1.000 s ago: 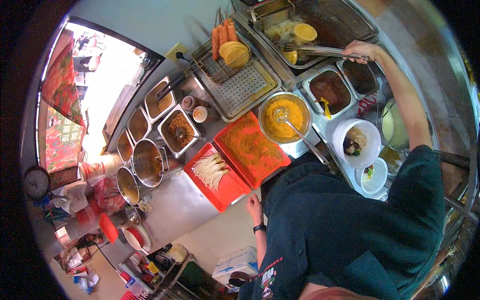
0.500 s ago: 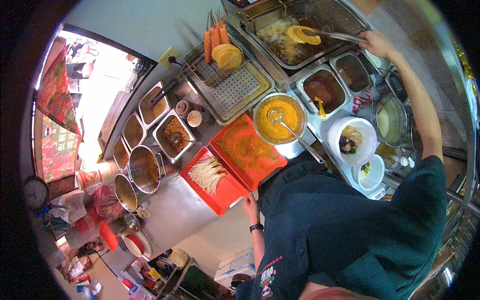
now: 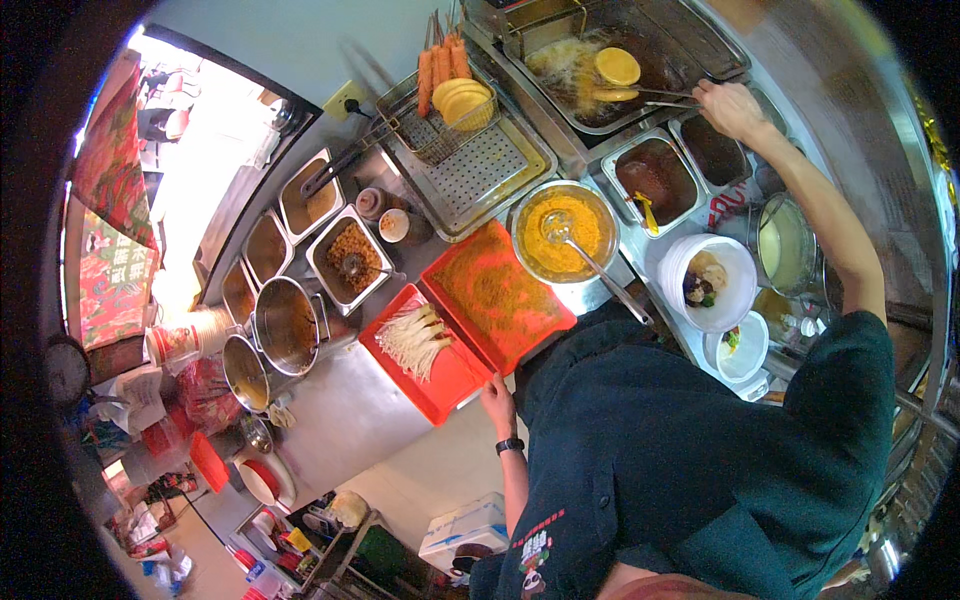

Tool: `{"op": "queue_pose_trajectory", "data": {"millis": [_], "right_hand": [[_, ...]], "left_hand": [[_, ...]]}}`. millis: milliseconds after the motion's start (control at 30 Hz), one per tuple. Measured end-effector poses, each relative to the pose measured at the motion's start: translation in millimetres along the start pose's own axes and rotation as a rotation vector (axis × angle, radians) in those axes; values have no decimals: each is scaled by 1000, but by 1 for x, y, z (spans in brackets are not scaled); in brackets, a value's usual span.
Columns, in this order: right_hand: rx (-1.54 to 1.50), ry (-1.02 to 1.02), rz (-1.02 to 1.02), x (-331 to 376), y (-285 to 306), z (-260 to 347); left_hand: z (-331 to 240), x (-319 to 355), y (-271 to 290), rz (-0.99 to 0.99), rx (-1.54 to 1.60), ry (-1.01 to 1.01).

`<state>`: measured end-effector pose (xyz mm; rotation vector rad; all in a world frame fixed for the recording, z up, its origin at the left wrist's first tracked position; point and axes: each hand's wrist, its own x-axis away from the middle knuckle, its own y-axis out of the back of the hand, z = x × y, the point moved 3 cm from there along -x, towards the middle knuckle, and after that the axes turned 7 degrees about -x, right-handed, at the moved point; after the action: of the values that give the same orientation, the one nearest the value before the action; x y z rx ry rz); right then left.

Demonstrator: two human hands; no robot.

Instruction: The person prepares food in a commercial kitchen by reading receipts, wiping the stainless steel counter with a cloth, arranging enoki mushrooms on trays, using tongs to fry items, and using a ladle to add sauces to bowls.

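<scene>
My right hand (image 3: 737, 110) is closed round metal tongs (image 3: 668, 98) reaching over the fryer (image 3: 650, 60). At their tips a yellow flat piece (image 3: 612, 95) sits in the bubbling oil, and a round yellow slice (image 3: 617, 66) floats just beyond it. My left hand (image 3: 497, 402) is low by the counter's front edge, its fingers closed at the near corner of a red tray (image 3: 440, 405). Pale enoki mushrooms (image 3: 413, 341) lie in that tray. Beside it a second red tray (image 3: 497, 295) is coated with brown-orange powder.
Left of the fryer, a wire basket (image 3: 440, 125) with skewered sausages (image 3: 440, 65) and yellow slices rests on a perforated tray (image 3: 477, 183). A bowl of yellow batter (image 3: 563, 232) holds a ladle. Sauce pans (image 3: 652, 180), white tubs (image 3: 708, 285) and pots (image 3: 287, 325) stand around.
The tongs have come down, and the yellow piece they held up is now lower in the oil. A round slice shows clear of them. The left hand stays by the tray corner.
</scene>
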<state>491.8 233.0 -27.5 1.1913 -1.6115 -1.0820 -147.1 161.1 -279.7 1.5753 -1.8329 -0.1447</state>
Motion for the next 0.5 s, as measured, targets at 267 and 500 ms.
{"op": "queue_pose_trajectory", "data": {"millis": [267,500], "right_hand": [[-75,-44,73,-6,34,15],[-292,-264,76,-19,21,-29]], "left_hand": [[7,6,0,-7,12,59],[16,11,0,-2,55,74]]}}
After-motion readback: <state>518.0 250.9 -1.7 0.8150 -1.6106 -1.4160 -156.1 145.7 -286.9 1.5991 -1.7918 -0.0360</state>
